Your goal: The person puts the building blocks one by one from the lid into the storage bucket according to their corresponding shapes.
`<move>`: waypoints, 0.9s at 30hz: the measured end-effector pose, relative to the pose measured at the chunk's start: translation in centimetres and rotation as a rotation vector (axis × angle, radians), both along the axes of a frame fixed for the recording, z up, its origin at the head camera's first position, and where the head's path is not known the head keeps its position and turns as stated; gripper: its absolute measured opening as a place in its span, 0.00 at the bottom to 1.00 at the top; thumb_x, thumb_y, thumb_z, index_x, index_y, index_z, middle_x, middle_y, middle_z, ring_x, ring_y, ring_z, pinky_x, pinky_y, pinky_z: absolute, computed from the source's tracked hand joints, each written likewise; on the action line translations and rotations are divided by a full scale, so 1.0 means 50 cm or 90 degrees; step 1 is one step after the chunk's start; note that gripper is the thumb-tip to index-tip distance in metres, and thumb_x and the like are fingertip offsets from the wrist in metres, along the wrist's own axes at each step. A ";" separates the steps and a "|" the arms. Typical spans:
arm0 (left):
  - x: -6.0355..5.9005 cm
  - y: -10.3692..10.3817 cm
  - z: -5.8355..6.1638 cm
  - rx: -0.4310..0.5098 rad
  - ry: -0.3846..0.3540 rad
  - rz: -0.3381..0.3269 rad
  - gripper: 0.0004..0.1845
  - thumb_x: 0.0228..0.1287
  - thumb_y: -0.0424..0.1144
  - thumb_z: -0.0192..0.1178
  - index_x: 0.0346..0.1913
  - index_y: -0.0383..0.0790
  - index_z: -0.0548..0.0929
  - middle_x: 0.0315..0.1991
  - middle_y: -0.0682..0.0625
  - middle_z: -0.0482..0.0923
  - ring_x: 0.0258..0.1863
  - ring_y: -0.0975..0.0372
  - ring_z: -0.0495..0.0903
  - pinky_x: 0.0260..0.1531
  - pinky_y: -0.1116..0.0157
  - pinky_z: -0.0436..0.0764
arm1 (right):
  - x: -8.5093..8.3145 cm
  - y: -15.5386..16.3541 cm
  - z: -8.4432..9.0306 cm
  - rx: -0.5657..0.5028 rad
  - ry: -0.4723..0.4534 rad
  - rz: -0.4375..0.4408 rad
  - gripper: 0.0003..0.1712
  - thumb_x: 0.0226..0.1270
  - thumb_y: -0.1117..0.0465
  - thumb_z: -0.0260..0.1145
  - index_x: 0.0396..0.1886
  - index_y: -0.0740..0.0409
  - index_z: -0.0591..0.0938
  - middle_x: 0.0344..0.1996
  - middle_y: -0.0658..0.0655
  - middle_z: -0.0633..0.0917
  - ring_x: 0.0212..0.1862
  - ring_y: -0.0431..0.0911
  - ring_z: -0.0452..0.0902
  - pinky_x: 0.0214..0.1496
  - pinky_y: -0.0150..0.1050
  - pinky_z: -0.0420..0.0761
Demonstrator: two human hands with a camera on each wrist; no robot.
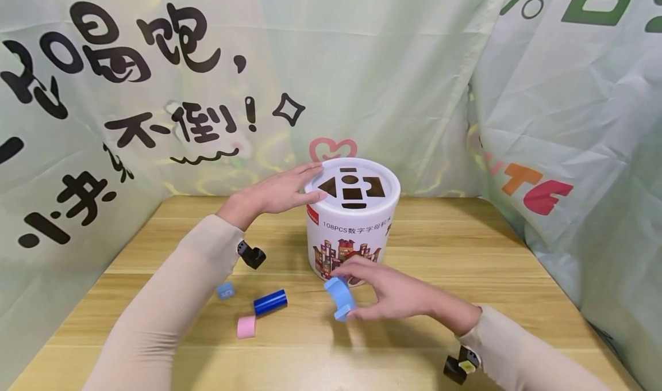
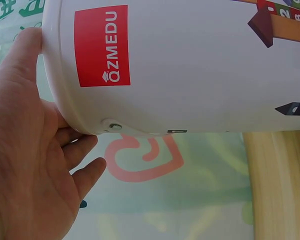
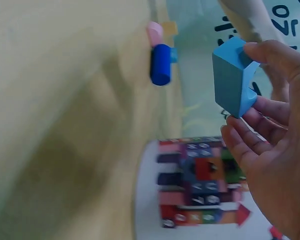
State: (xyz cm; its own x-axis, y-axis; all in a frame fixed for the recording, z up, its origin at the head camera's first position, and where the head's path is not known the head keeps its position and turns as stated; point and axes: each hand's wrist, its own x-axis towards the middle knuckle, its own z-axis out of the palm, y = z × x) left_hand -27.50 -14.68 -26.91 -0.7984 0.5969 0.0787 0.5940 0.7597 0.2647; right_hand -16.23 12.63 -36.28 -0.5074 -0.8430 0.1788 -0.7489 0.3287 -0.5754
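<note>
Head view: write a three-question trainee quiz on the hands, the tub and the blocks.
1. True or false: the left hand rests on the rim of the white tub.
2. Which block does the right hand hold?
A. pink block
B. light blue arch block
C. dark blue cylinder
3. Fill in: the tub's lid has cut-out ____ of several shapes.

Key
1. True; its fingers lie straight against the lid's edge.
2. B; the arch block is pinched between thumb and fingers, while the pink block and the cylinder lie on the table.
3. holes
</note>
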 end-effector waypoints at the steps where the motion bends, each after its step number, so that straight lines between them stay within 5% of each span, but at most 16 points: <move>1: 0.000 0.000 0.000 0.000 0.000 0.000 0.47 0.67 0.72 0.41 0.79 0.46 0.50 0.78 0.51 0.45 0.75 0.54 0.50 0.69 0.50 0.57 | -0.001 0.003 0.008 -0.001 0.000 0.001 0.38 0.60 0.49 0.72 0.68 0.55 0.71 0.58 0.45 0.73 0.56 0.39 0.72 0.59 0.39 0.76; 13: 0.000 0.001 0.001 -0.013 0.006 -0.001 0.47 0.66 0.72 0.40 0.79 0.46 0.49 0.78 0.52 0.44 0.75 0.54 0.50 0.69 0.49 0.57 | -0.017 0.035 0.111 0.012 0.083 0.000 0.36 0.63 0.45 0.70 0.67 0.52 0.72 0.62 0.46 0.70 0.57 0.40 0.71 0.57 0.44 0.76; 27: 0.001 0.001 0.002 -0.015 -0.001 0.009 0.47 0.66 0.72 0.41 0.79 0.48 0.49 0.79 0.53 0.43 0.75 0.54 0.49 0.69 0.49 0.57 | -0.049 0.069 0.240 -0.035 0.133 -0.038 0.35 0.58 0.56 0.76 0.64 0.54 0.73 0.58 0.50 0.76 0.52 0.43 0.76 0.54 0.50 0.78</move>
